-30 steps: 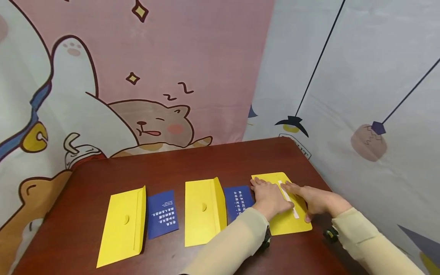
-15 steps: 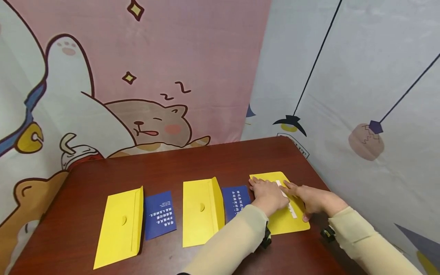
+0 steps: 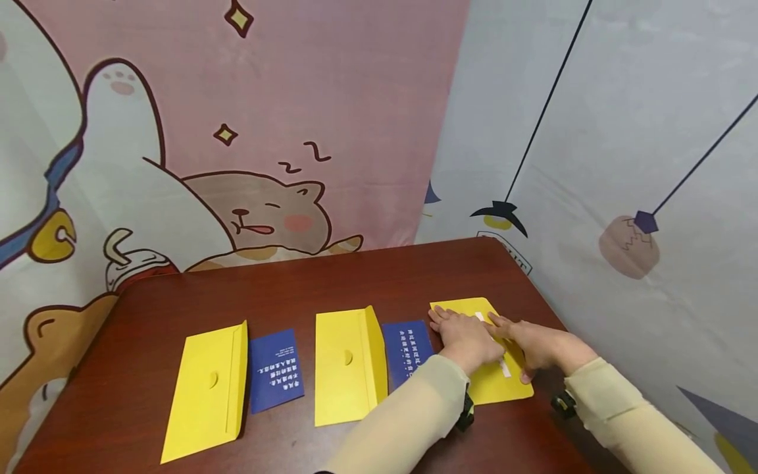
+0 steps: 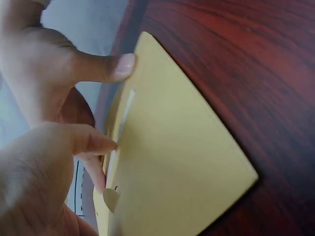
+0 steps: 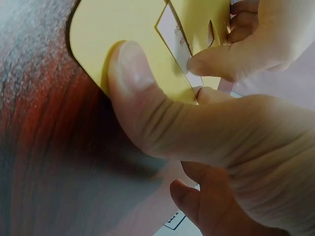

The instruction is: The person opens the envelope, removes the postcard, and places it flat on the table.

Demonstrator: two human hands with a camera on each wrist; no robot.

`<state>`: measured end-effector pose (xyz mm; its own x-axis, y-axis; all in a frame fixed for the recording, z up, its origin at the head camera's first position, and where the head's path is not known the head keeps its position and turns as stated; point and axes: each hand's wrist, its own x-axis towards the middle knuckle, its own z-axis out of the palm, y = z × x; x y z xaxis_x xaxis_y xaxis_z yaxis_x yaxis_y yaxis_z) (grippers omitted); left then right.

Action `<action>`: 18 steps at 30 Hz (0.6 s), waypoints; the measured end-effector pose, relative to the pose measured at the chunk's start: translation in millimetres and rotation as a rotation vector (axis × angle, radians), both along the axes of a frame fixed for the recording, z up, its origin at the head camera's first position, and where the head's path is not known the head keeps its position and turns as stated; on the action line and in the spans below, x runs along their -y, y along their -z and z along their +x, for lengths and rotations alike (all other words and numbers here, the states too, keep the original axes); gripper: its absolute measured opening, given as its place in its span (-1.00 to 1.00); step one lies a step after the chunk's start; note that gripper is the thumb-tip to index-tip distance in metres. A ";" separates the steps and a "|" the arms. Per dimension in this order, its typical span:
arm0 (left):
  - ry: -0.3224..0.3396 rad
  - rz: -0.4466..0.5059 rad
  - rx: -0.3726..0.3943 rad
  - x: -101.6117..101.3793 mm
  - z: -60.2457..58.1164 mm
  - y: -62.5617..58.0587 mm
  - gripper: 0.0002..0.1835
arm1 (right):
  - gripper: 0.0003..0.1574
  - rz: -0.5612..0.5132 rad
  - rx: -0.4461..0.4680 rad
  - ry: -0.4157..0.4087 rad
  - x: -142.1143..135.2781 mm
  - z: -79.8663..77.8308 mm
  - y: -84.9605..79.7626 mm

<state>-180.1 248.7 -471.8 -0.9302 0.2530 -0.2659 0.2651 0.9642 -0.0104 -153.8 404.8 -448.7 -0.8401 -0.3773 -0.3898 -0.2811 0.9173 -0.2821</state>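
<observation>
At the right of the table in the head view, a yellow envelope (image 3: 497, 388) lies with its flap folded out toward the right edge. A white strip (image 3: 505, 367) with small reddish marks runs along the fold. Fingers spread, my left hand (image 3: 468, 336) rests on the envelope body; its thumb (image 5: 216, 64) touches the strip. My right hand (image 3: 541, 342) reaches over the flap, its thumb (image 5: 130, 73) pressing near the flap's outer edge and a fingertip by the strip's far end. Part of the strip is hidden under the left hand.
Left of the hands lie a blue printed card (image 3: 405, 345), a second yellow envelope (image 3: 343, 388), another blue card (image 3: 276, 372) and a third yellow envelope (image 3: 204, 395) on the dark red wooden table (image 3: 284, 289). Cartoon-printed cloth (image 3: 355, 99) hangs behind and to the right.
The left hand has shifted slightly to the right and lower over the white strip, covering more of it. The right hand stays on the flap. The other envelopes and cards lie as before.
</observation>
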 end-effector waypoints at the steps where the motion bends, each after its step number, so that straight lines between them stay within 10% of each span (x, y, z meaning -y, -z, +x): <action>1: -0.006 0.008 0.001 -0.4 1.2 -0.3 -0.12 | 0.50 -0.001 -0.002 -0.007 -0.1 0.2 -0.1; 18: -0.155 0.130 0.012 -10.2 13.5 -7.5 -0.04 | 0.31 -0.044 -0.018 -0.048 -1.2 0.7 -2.0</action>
